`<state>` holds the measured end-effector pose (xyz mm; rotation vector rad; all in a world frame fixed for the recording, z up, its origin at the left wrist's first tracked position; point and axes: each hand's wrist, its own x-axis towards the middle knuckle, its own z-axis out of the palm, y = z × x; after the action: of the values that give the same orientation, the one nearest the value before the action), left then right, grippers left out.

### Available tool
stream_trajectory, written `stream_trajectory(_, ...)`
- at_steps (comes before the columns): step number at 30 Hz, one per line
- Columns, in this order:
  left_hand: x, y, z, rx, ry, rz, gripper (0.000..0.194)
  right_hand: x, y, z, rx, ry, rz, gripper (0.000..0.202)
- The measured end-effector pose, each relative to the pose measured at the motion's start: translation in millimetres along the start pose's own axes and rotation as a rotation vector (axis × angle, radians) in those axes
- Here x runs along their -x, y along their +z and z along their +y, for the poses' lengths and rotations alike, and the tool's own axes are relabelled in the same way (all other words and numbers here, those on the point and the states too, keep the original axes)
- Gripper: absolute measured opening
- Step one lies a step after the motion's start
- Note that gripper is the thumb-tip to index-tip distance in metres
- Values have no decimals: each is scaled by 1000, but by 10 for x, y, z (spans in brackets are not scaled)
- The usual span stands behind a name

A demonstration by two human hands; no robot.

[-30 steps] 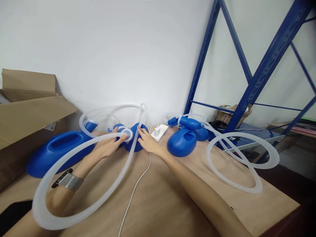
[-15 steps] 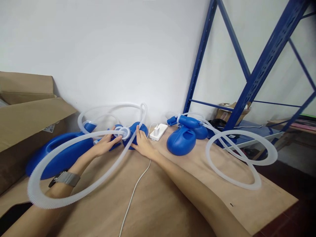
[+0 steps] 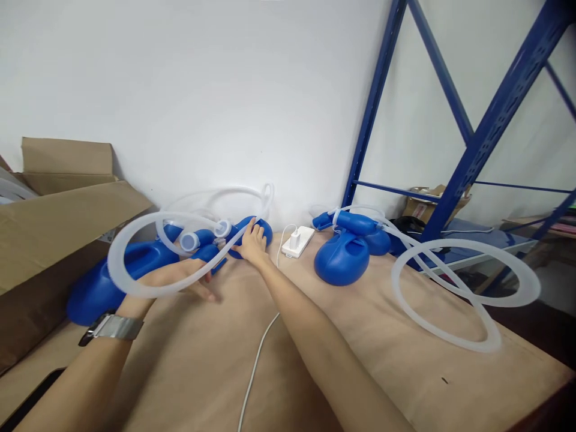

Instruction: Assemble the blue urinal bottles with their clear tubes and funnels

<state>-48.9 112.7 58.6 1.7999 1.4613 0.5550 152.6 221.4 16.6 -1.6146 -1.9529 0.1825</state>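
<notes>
My right hand [image 3: 252, 241] is closed on a rounded blue plastic bottle [image 3: 267, 231] near the wall, its fingers beside a translucent ribbed hose [image 3: 202, 271]. My left hand [image 3: 191, 281], slightly blurred, is open just above the table, passing behind the hose loop, with nothing visible in it. Beyond it lie blue bottle necks [image 3: 204, 237] with a round white cap [image 3: 189, 241]. A larger blue bottle [image 3: 101, 291] with a moulded handle lies on its side left of my left hand. Part of it is hidden by my wrist.
An open cardboard box [image 3: 76, 201] stands at the left. A white power strip [image 3: 302, 245] with a plugged-in charger and cable lies mid-table. To its right are more blue bottles [image 3: 341, 264] with coiled hose [image 3: 450, 336]. A blue metal rack [image 3: 468, 156] rises at the right.
My left hand has left the hose end and white ring and drawn back toward me. The hose loop has shrunk and shifted up and right. My right hand stays at the bottle.
</notes>
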Motion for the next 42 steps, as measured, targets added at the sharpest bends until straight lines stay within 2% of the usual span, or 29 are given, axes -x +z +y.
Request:
stream_trajectory(2, 21, 9, 67, 31, -65, -231, 45, -35, 12, -19, 1, -7, -11, 123)
stream_trajectory(3, 6, 16, 84, 72, -80, -300, 53, -33, 12, -16, 0, -25, -24, 123)
stream_trajectory(6, -113, 46, 52, 382, -125, -237, 72, 67, -12, 37, -2, -119, -80, 119)
stream_trajectory(9, -266, 91, -59, 625, -183, -108, 70, 283, -81, 144, 29, -234, -132, 112)
stream_trajectory(13, -394, 208, -179, 630, -212, -29, 62, 593, -328, 353, 139, -309, -170, 108)
stream_trajectory(17, -448, 393, -224, 565, -240, -16, 56, 790, -809, 654, 172, -319, -188, 89)
stream_trajectory(21, -504, 546, -252, 452, -225, 3, 57, 856, -1423, 1116, 387, -131, 29, 67)
stream_trajectory(23, -517, 586, -280, 412, -186, 24, 56, 855, -1711, 1407, 451, -14, 199, 66)
stream_trajectory(24, -516, 599, -297, 399, -160, 35, 56, 850, -1836, 1556, 524, 70, 323, 69)
stream_trajectory(25, -512, 609, -317, 389, -133, 46, 55, 842, -1943, 1699, 575, 167, 394, 74)
stream_trajectory(27, -495, 628, -359, 369, -82, 71, 54, 825, -2100, 1947, 581, 347, 390, 84)
stream_trajectory(30, -471, 672, -406, 335, -27, 126, 52, 805, -2204, 2151, 542, 413, 355, 88)
stream_trajectory(32, -454, 710, -417, 309, -1, 170, 50, 806, -2221, 2166, 532, 385, 352, 82)
stream_trajectory(35, -411, 761, -403, 268, 36, 236, 48, 836, -2217, 2056, 485, 276, 305, 72)
stream_trajectory(42, -280, 793, -352, 218, 89, 329, 48, 1055, -2149, 1458, 218, -180, 110, 70)
